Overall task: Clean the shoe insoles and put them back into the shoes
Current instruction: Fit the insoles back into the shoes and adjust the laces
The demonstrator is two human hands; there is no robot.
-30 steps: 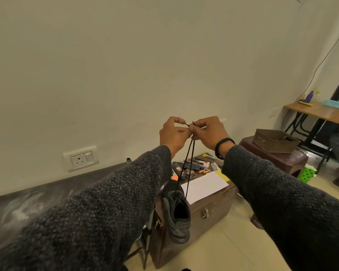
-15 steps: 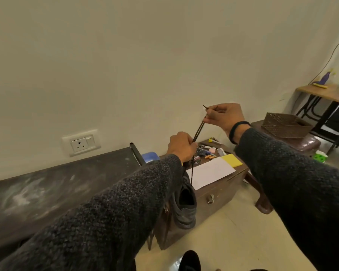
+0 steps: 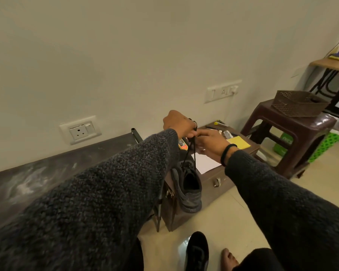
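A dark grey shoe [image 3: 188, 190] hangs heel-down by its black laces [image 3: 191, 151] in front of a brown box. My left hand [image 3: 177, 122] grips the laces at their top, fist closed around them. My right hand [image 3: 210, 145] sits just right of and below the left hand, its fingers fairly straight, the fingertips at the laces. A second dark shoe [image 3: 197, 251] stands on the floor at the bottom edge, next to a bare foot [image 3: 229, 257]. No insole shows; the hanging shoe's opening looks dark.
The brown box [image 3: 209, 184] carries white paper [image 3: 204, 162], a yellow pad [image 3: 238, 142] and small items. A dark bench [image 3: 47, 173] runs along the wall at left. A brown plastic stool [image 3: 294, 133] holding a woven basket [image 3: 299, 103] stands right, a wooden table [image 3: 333, 62] beyond.
My right hand has dropped from holding the lace end high to just beside my left hand. The view has tilted down and left, showing the floor, the second shoe and a foot.
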